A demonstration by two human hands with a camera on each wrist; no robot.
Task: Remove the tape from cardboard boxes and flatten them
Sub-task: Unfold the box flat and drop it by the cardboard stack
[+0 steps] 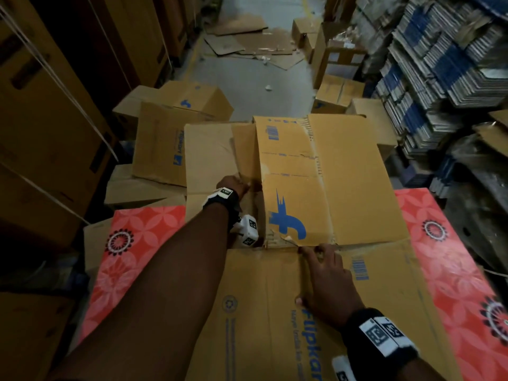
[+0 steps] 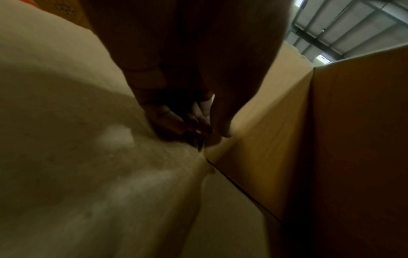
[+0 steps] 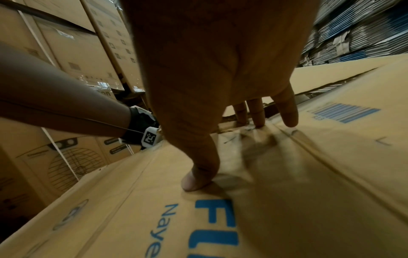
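A large brown Flipkart cardboard box (image 1: 330,174) lies before me with its flaps partly open. My left hand (image 1: 237,185) reaches into the gap beside the printed flap. In the left wrist view its fingertips (image 2: 198,132) pinch a small shiny strip, apparently tape, at the seam between two panels. My right hand (image 1: 323,273) lies spread on the near flap (image 1: 261,312), fingers straight and pressing at the flap's far edge. The right wrist view shows its thumb (image 3: 196,179) flat on the cardboard (image 3: 309,174) above the blue lettering.
The box rests on red patterned cartons (image 1: 143,243) that show on both sides. More brown boxes (image 1: 159,144) crowd the left. Tall stacked cartons (image 1: 41,105) wall the left, bundles of flattened cartons (image 1: 439,64) the right. Flat cardboard (image 1: 247,42) litters the aisle floor ahead.
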